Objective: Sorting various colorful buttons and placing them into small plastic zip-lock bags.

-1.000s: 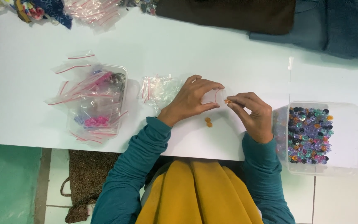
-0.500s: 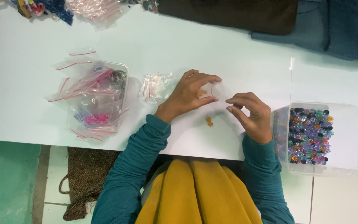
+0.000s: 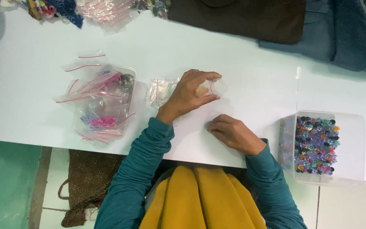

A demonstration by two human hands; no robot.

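Observation:
My left hand (image 3: 187, 96) is raised a little over the white table (image 3: 250, 72) and pinches a small clear zip bag (image 3: 217, 87) by its red-lined mouth. Something small and orange (image 3: 201, 90) shows inside the bag. My right hand (image 3: 234, 134) lies nearer the table's front edge with its fingers curled down onto the surface. It covers the spot where a small orange bead lay, and the bead is out of sight.
A clear tub (image 3: 128, 73) stuffed with red-striped zip bags stands at the left, with a small pile of zip bags (image 3: 160, 90) beside it. At the right is a clear tub (image 3: 352, 148) of mixed coloured beads (image 3: 316, 144). Dark cloth (image 3: 238, 17) and denim (image 3: 348, 34) lie at the back.
My hands have parted. The left hand has lifted the small bag up and away. The right hand has dropped toward the front edge, onto the spot of the loose orange bead.

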